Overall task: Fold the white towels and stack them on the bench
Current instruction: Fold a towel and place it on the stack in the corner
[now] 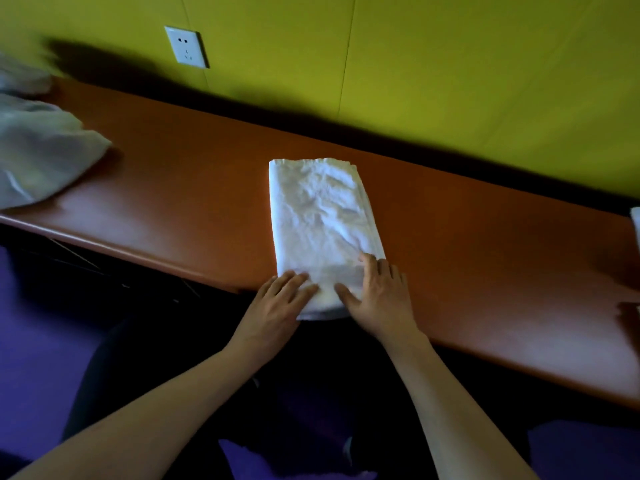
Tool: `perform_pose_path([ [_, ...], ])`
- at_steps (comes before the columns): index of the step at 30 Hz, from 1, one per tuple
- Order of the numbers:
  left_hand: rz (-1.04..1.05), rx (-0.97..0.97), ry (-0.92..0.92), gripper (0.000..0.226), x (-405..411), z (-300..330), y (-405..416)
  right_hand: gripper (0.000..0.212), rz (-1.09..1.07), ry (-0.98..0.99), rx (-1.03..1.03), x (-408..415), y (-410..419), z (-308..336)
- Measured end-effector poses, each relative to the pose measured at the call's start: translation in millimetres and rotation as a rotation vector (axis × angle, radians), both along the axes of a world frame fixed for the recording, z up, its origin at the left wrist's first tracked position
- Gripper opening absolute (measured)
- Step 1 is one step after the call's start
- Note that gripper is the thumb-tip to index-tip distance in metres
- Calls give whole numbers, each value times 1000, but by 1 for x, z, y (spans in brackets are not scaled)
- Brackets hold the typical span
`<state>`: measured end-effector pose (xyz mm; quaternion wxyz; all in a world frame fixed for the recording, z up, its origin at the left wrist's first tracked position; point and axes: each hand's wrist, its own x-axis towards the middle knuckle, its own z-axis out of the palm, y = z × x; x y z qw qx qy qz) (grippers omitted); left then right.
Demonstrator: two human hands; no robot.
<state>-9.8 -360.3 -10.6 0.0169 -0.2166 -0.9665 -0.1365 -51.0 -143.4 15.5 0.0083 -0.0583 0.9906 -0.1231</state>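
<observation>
A white towel [320,216], folded into a long strip, lies across the orange-brown bench [485,258], its near end hanging slightly over the front edge. My left hand [277,306] rests flat on the towel's near left corner with straight fingers. My right hand [377,296] presses flat on the near right corner, fingers spread. Neither hand grips the cloth.
A loose pile of unfolded white towels [38,154] lies at the bench's left end. A sliver of another white towel [635,230] shows at the right edge. A yellow-green wall with a socket [187,46] backs the bench. The floor below is purple.
</observation>
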Motion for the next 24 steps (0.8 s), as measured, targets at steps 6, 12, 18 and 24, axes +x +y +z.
perform_pose_path([
  [6, 104, 446, -108, 42, 8, 35, -20, 65, 282, -9, -48, 16, 44, 5],
  [12, 307, 675, -226, 26, 20, 55, -41, 33, 180, 69, -444, 25, 46, 24],
  [18, 445, 878, -155, 9, 8, 66, -39, 16, 21, -160, -898, 34, 32, 51],
  [24, 589, 765, -152, 19, -44, 72, -34, 29, -114, 21, -825, -13, 8, 43],
])
